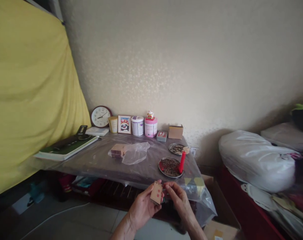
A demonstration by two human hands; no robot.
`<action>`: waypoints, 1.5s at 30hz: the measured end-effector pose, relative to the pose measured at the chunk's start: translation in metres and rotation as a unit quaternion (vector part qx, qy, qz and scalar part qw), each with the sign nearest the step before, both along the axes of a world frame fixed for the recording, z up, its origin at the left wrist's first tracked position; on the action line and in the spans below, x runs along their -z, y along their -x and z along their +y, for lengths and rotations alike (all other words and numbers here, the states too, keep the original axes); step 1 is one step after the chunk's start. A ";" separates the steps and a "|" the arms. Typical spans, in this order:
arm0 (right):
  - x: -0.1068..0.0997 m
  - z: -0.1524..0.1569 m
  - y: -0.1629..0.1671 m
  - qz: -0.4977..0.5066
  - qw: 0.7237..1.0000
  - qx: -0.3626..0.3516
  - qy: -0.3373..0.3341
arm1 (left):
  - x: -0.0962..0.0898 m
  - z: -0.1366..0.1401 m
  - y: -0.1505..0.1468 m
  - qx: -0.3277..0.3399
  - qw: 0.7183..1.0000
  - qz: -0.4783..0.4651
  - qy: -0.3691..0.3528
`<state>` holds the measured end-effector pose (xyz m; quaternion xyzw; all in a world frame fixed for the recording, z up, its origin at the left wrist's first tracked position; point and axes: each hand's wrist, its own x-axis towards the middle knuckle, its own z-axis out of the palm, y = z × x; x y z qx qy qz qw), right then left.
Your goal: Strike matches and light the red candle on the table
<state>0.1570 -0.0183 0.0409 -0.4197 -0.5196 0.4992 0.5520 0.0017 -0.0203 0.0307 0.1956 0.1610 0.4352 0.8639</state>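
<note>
My left hand is closed around a small tan matchbox with red characters on its face, held in front of the table's near edge. Close beside its upper end, the thumb and fingers of my right hand are pinched together; whatever is between them is too small to make out. Beyond my hands, a red candle stands upright at the right rim of a round metal plate strewn with dark bits. Behind it, a second plate carries a pile of matchsticks.
On the plastic-covered table lie a block of small boxes with a clear bag, and a green-topped book. A clock, tins and a cardboard box line the wall. White bags sit at right.
</note>
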 end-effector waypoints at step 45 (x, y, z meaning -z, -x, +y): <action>0.014 0.004 -0.012 -0.070 0.997 -0.035 0.023 | 0.005 -0.002 -0.002 0.060 0.997 0.035 -0.043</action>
